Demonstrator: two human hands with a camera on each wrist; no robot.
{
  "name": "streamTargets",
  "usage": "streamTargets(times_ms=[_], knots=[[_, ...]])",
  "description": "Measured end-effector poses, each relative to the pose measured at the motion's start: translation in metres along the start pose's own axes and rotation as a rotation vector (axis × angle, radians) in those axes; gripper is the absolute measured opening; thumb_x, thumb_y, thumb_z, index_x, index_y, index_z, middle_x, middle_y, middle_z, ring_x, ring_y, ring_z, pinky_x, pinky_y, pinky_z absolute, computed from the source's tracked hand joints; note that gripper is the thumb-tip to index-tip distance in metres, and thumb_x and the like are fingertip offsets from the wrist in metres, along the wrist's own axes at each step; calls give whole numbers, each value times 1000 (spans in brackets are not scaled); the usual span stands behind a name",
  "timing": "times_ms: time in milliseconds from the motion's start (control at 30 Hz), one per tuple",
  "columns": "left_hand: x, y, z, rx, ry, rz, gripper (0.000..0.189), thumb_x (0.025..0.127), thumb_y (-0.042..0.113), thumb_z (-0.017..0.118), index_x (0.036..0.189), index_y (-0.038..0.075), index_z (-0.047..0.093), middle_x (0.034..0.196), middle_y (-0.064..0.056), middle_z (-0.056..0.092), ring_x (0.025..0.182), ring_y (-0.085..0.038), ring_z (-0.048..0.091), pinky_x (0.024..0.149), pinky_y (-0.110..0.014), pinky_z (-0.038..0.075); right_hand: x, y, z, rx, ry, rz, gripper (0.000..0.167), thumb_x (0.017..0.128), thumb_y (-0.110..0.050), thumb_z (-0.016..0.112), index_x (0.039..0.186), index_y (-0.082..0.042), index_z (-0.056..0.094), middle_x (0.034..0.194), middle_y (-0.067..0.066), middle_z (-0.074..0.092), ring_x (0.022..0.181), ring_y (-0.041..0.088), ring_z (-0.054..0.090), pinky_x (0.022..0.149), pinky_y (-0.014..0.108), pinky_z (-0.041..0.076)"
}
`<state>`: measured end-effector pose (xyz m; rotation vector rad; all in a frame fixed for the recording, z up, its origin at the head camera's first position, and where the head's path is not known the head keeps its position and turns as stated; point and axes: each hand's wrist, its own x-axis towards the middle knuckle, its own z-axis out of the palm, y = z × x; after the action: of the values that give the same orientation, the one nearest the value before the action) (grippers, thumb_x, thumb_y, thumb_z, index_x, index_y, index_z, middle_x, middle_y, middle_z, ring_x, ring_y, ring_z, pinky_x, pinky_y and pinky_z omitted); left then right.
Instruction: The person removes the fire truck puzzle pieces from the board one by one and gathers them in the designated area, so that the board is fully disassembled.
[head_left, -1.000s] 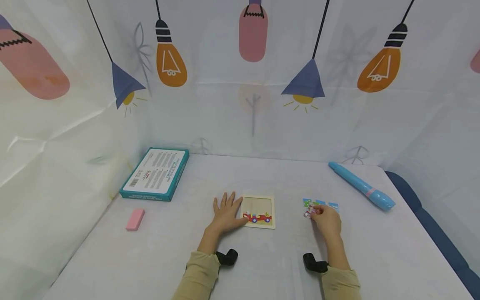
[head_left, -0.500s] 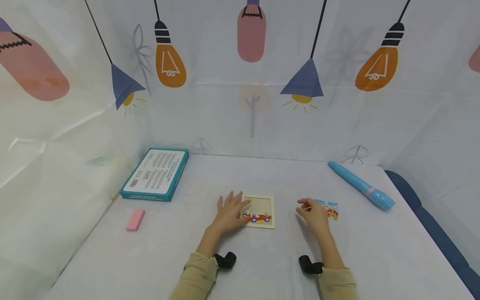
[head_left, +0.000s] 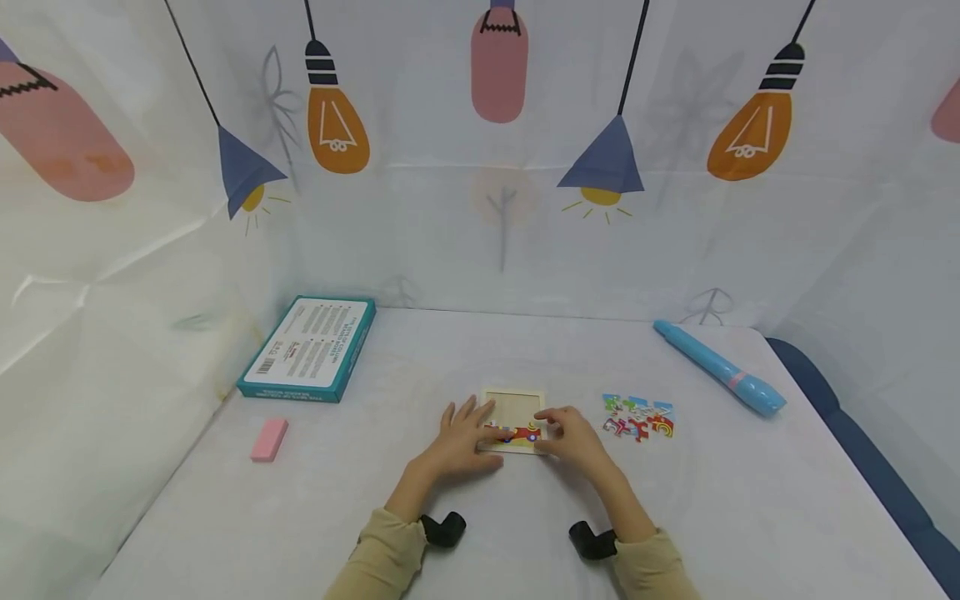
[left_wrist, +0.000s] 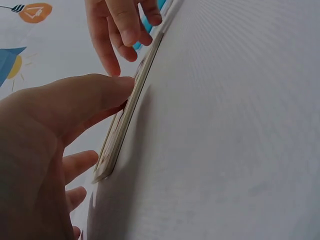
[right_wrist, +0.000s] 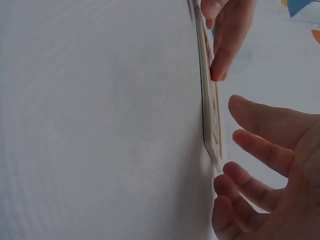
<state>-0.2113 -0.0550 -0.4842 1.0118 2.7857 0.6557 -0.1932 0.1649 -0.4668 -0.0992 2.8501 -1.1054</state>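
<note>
A wooden jigsaw tray (head_left: 517,407) lies flat on the table; its lower part is filled with a picture of a red vehicle. My left hand (head_left: 453,447) rests at the tray's left side, fingers spread, the index finger touching the picture. At the right edge is my right hand (head_left: 576,442), thumb and fingers apart. Nothing shows between those fingers in the right wrist view, where the hand (right_wrist: 280,165) is just beside the tray's edge (right_wrist: 205,110). Several loose jigsaw pieces (head_left: 638,417) lie together to the right. In the left wrist view, the thumb (left_wrist: 107,92) lies at the tray's rim.
A teal-edged box (head_left: 307,346) lies at the back left, with a pink block (head_left: 269,440) in front of it. A light-blue tapered object (head_left: 716,367) lies at the back right. A patterned white sheet (head_left: 442,225) hangs behind the table.
My right hand has moved left from the loose pieces to the tray's right edge, uncovering the pieces. My left hand has shifted slightly right, further over the tray.
</note>
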Motion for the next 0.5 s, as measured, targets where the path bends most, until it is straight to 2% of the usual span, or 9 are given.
streamTargets(times_ms=[133, 233, 500], knots=[[-2, -2, 2, -18, -2, -5, 42, 84, 40, 62, 124, 28, 60, 148, -15, 29, 137, -42, 13, 105, -63, 7, 3, -2, 6, -128, -36, -41, 47, 70, -19, 80, 113, -9, 65, 100, 12, 50, 83, 23, 50, 74, 41, 44], [-2, -2, 3, -29, 3, -15, 42, 83, 40, 62, 124, 30, 60, 148, -14, 29, 138, -41, 13, 105, -62, 7, 5, -1, 10, -176, -33, -59, 45, 69, -21, 81, 110, -11, 65, 100, 12, 49, 85, 24, 50, 76, 43, 45], [-2, -2, 5, -16, 0, -31, 41, 83, 42, 62, 123, 32, 60, 149, -11, 29, 138, -39, 12, 106, -61, 7, 11, -3, 11, -116, -36, -24, 40, 67, -16, 82, 100, -13, 59, 101, 12, 50, 87, 25, 50, 76, 44, 45]])
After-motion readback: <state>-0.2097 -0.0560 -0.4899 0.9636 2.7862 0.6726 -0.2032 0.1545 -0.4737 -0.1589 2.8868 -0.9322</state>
